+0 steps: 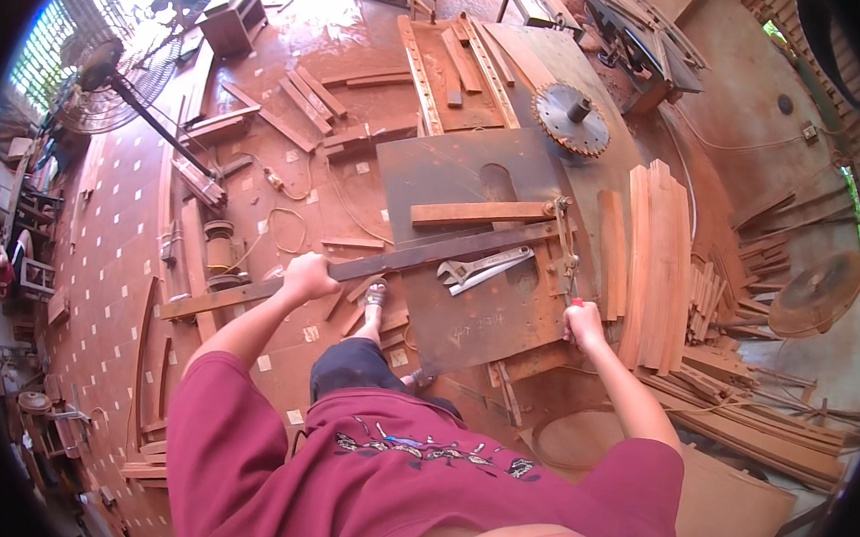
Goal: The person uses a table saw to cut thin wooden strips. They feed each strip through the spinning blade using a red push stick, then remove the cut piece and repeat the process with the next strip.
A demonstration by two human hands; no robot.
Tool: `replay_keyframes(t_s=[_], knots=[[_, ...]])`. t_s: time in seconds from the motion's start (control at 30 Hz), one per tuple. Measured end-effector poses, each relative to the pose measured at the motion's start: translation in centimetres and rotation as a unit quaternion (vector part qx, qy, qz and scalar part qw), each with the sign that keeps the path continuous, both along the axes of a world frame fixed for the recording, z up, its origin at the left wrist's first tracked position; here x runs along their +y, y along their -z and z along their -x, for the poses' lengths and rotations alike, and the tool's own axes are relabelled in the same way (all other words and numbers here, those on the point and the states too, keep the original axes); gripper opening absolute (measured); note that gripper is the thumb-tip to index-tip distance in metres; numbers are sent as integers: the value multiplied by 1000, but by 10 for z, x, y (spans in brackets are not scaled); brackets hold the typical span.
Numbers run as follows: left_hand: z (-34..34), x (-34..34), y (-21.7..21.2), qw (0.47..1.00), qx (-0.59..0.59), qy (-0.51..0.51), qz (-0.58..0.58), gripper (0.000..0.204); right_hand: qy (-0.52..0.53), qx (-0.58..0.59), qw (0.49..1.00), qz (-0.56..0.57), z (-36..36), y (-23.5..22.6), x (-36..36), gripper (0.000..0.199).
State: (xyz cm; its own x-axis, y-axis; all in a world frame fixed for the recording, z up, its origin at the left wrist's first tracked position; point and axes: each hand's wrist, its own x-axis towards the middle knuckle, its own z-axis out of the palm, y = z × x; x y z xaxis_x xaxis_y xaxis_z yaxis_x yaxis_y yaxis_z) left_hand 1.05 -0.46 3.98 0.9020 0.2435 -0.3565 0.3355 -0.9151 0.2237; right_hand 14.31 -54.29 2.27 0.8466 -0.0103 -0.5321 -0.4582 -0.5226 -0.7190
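Observation:
My left hand (308,277) grips a long dark wooden plank (421,256) that runs across the metal saw table (456,172) and sticks out far to the left. My right hand (582,324) is closed on the red handle of a clamp (566,247) at the table's right edge; the clamp's jaw sits at the end of a shorter light wooden strip (478,212) lying on the table. Two metal wrenches (479,268) lie on the table between my hands, just below the plank.
A circular saw blade (570,119) sits at the table's far right corner. A stack of curved wooden slats (655,258) stands right of the table. Loose boards (303,98), a standing fan (102,71) and cables lie on the red tiled floor at left. My sandalled foot (376,293) is below the table edge.

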Motion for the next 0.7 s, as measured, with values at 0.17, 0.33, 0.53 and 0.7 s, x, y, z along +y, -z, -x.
replay_keyframes(t_s=[0.17, 0.33, 0.53, 0.7], knots=[[-30, 25, -3, 1000, -19, 2, 17, 33, 0, 13, 1000, -6, -30, -16, 30, 14], [-61, 55, 7, 999, -40, -10, 20, 37, 17, 5, 997, -72, -76, -5, 52, 1], [-116, 88, 18, 999, -32, -1, -22, 33, 30, -11, 990, -138, -129, -6, 76, 21], [-135, 79, 15, 998, -49, 4, -29, 31, 35, 9, 993, -115, -139, 27, 58, 8]])
